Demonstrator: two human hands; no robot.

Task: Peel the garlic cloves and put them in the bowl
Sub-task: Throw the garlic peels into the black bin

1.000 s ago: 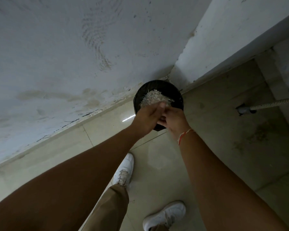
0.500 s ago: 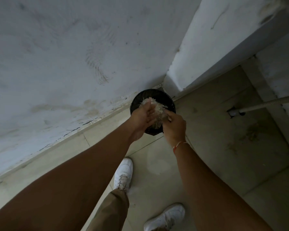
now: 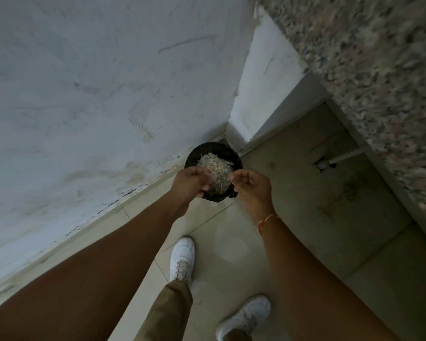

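Both hands have drawn apart since half a second ago, when they met over the heap. Left hand (image 3: 191, 183) hangs over the near-left rim of the black bin (image 3: 213, 150), fingers loosely curled, nothing seen in its grip. Right hand (image 3: 252, 184) is just beside it over the near-right rim, fingertips bunched together; whether they pinch a scrap, cannot tell. A red-and-white thread (image 3: 265, 221) circles the right wrist. Between the hands, a pale heap of papery garlic skins (image 3: 215, 168) fills the bin and mounds above its rim. No whole clove can be made out, so no long axis to note. Bin stands on the tiled floor (image 3: 305, 217), tucked in the corner where the scuffed white wall (image 3: 96, 94) meets a white pillar (image 3: 261, 94). Open floor lies to the right of the bin. Speckled stone tabletop (image 3: 379, 70) overhangs at far right, blurred, with a ribbed hose (image 3: 347, 155) under it. White shoes (image 3: 182, 257) and khaki trouser leg (image 3: 167, 313) stand below the hands.
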